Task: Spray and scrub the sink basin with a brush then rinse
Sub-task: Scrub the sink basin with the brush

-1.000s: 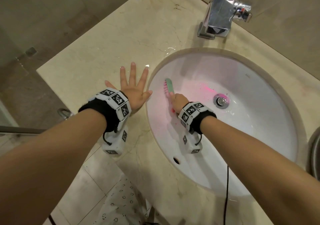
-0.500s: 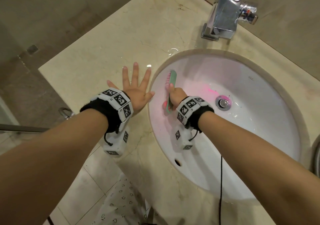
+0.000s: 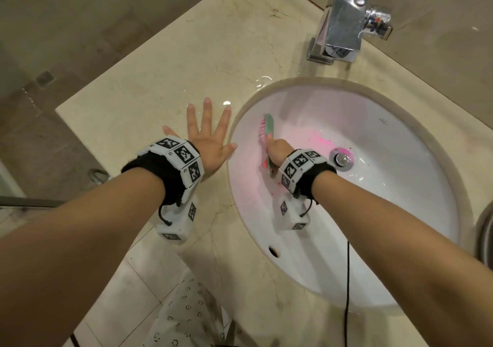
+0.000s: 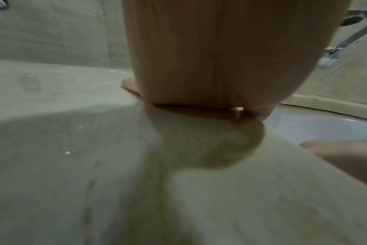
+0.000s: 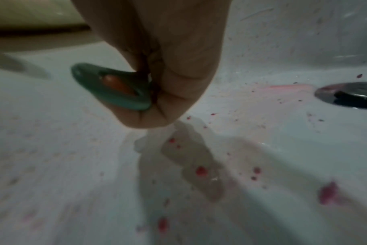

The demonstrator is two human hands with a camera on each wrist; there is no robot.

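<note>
My right hand (image 3: 276, 150) grips the green handle of a scrub brush (image 3: 267, 129) with pink bristles, held against the left inner wall of the white sink basin (image 3: 386, 213). In the right wrist view the fingers (image 5: 161, 92) are curled round the green handle end (image 5: 113, 86). Pink cleaner smears and specks (image 3: 318, 140) lie on the basin near the chrome drain (image 3: 342, 158). My left hand (image 3: 206, 138) lies flat with fingers spread on the marble counter (image 3: 160, 80), just left of the sink rim; its heel (image 4: 210, 66) presses the counter.
A chrome faucet (image 3: 346, 24) stands behind the basin. An overflow hole (image 3: 272, 250) sits in the near wall. Water puddles on the counter (image 3: 262, 81) by the rim. A black cable (image 3: 346, 293) hangs from my right wrist. A round metal object (image 3: 486, 237) sits at the right edge.
The right hand and brush have shifted a short way back and forth along the left basin wall. The left hand has stayed flat on the counter.
</note>
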